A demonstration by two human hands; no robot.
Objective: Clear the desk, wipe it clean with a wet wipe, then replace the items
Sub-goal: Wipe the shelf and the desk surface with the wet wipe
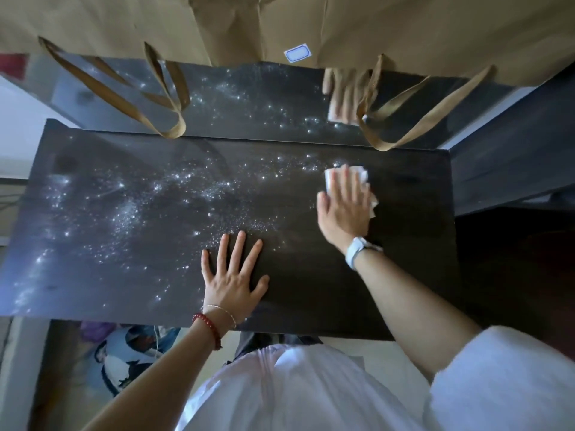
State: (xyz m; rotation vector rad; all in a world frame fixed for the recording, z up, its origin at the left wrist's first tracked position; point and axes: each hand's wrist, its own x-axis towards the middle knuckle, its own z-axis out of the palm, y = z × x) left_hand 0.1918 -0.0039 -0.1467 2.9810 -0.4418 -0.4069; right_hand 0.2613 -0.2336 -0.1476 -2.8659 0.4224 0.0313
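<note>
At lower centre the left hand (231,279) lies flat, fingers spread, likely bracing the person on the dark bench (124,213); right of centre the right hand (343,206), fingers straight, presses the wet wipe (362,175) down to scrub.

The right hand (343,209) presses a crumpled white wet wipe (364,175) flat on the dark, star-speckled desk (124,213); the left hand (231,275) rests spread beside it.
</note>
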